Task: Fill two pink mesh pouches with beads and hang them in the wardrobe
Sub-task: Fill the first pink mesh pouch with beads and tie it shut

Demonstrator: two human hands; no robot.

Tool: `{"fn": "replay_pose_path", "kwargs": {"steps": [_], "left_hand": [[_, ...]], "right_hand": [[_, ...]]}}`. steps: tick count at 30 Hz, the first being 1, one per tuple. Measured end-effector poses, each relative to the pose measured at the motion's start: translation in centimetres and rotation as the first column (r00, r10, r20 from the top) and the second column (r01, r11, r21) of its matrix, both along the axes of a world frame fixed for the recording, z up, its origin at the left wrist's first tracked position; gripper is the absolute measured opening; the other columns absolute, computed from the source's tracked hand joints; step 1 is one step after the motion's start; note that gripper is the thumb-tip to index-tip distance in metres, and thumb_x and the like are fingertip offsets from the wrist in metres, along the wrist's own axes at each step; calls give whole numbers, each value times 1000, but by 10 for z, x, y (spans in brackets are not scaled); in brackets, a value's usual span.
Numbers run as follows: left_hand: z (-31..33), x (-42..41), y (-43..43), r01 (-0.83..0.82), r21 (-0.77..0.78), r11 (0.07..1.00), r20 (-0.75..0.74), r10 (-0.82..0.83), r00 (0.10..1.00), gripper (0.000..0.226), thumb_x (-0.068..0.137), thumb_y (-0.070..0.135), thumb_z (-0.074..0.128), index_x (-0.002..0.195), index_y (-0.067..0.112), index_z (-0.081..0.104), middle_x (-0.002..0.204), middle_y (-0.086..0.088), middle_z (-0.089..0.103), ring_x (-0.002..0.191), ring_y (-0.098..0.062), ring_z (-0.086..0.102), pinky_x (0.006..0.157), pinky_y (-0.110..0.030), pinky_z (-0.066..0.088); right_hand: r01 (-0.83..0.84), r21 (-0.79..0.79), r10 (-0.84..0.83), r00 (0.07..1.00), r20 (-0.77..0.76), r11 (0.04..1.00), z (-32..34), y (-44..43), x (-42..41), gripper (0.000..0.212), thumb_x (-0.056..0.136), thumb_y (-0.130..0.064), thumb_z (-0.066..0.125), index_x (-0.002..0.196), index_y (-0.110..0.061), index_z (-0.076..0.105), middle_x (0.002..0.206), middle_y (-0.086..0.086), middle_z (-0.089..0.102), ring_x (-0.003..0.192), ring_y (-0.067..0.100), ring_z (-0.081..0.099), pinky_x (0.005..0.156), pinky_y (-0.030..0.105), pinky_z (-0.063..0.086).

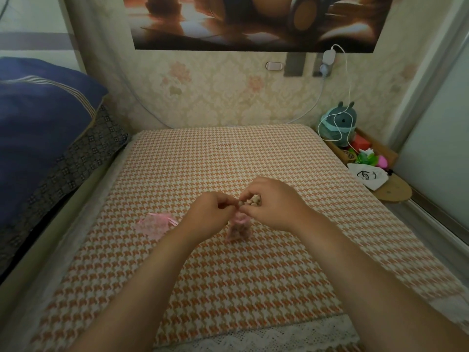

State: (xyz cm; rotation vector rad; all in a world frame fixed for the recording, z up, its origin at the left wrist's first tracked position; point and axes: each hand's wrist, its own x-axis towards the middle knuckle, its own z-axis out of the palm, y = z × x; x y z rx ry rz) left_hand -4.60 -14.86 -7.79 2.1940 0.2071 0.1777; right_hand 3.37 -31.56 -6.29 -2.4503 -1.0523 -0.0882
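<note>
Two hands work just above a part-filled pouch (238,228) standing on the houndstooth mat (228,153), the right hand (275,205) clasping spare beads (251,200) as the left hand (210,212) seemingly pinches one to feed in, while the second pouch (154,223) lies flat nearby, apparently waiting.

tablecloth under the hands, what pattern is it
The tablecloth is an orange-and-cream houndstooth check, seen best in the head view.

Floral wallpaper (215,92) covers the wall at 12 o'clock beneath a dark poster (253,21). A checked bedspread (228,158) fills the centre, blue bedding (38,123) lies at 9, a charger (329,56) at 1, a plush toy (338,123) at 2.
</note>
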Motion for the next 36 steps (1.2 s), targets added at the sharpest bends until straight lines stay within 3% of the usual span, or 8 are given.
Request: {"fn": "replay_pose_path", "kwargs": {"steps": [5, 9, 13, 16, 20, 25, 30, 36], "left_hand": [[-2, -1, 0, -16, -26, 1000, 0, 16, 1000, 21, 92, 14, 61, 104, 19, 78, 86, 9, 74, 78, -10, 70, 70, -26, 58], [-4, 1, 2, -20, -34, 999, 1, 20, 1000, 20, 93, 15, 60, 100, 21, 78, 87, 4, 75, 83, -20, 71, 74, -36, 60], [-3, 0, 4, 27, -85, 996, 5, -26, 1000, 21, 92, 14, 61, 94, 27, 78, 88, 4, 76, 86, -18, 70, 76, -35, 59], [-4, -1, 7, 63, -137, 989, -3, -64, 998, 20, 89, 16, 67, 100, 30, 74, 95, 7, 75, 90, -11, 70, 78, -32, 59], [-8, -4, 9, 153, -234, 960, -77, -175, 982, 62, 79, 13, 80, 132, 28, 50, 113, 5, 69, 99, -8, 68, 76, -22, 57], [-18, 0, 11, 200, -146, 969, -74, -212, 974, 53, 76, 5, 79, 124, 17, 61, 109, 0, 73, 90, -8, 72, 75, -30, 61], [-22, 2, 15, 230, -26, 973, -30, -231, 972, 35, 73, 17, 79, 106, 25, 72, 99, 8, 75, 93, -10, 71, 86, -43, 58], [-22, 0, 16, 189, 74, 979, -8, -189, 982, 32, 75, 36, 82, 106, 30, 73, 96, 12, 74, 90, -8, 69, 85, -44, 57]], "right_hand": [[-7, -11, 7, 1000, -6, 1000, 2, -2, 1, 17, 92, -48, 68, 104, -38, 74, 106, -18, 63, 92, 2, 59, 81, 32, 53], [-18, -15, 17, 999, -36, 1000, 1, -7, 0, 15, 94, -32, 63, 98, -36, 77, 109, -19, 62, 92, 1, 56, 79, 29, 50], [-93, -103, 85, 993, -79, 990, -4, -6, -2, 18, 93, -36, 65, 108, -38, 76, 117, -20, 59, 108, 5, 54, 88, 32, 51], [-94, -107, 81, 990, -115, 990, -5, -3, -3, 25, 94, -40, 66, 117, -36, 75, 118, -14, 65, 106, 12, 59, 92, 38, 51], [-88, -29, 82, 979, -185, 996, -8, -1, -6, 23, 96, -32, 65, 115, -39, 76, 112, -16, 71, 95, 5, 59, 95, 38, 48], [-49, -50, 41, 990, -135, 998, -8, -2, -4, 21, 94, -34, 70, 114, -34, 77, 115, -16, 72, 90, 2, 58, 79, 26, 49], [-109, -100, 91, 980, -175, 989, -5, 1, -8, 23, 100, -33, 61, 118, -36, 75, 114, -15, 70, 88, 4, 57, 83, 35, 55], [-73, -74, 56, 974, -221, 995, -9, -3, -7, 23, 96, -33, 63, 115, -35, 76, 114, -14, 71, 88, 11, 66, 83, 44, 59]]}}
